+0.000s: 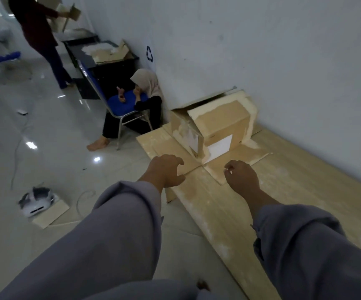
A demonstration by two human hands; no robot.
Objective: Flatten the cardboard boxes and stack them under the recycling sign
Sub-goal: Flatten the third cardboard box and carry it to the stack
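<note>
A brown cardboard box [220,126], still standing with its flaps spread, leans against the white wall. Flattened cardboard sheets [283,180] lie on the floor along the wall in front of it. The recycling sign [149,53] hangs on the wall to the left of the box. My left hand [164,169] hovers above a flap at the box's left front corner, fingers loosely curled and holding nothing. My right hand [241,173] hovers above the front flap, fingers loosely curled, also holding nothing.
A person sits on the floor by a blue chair [123,105] beneath the sign. Another person [38,35] stands at the back left holding cardboard near a dark table [101,61] with more cardboard. A white device [36,201] on a cardboard piece and cables lie on the tiled floor.
</note>
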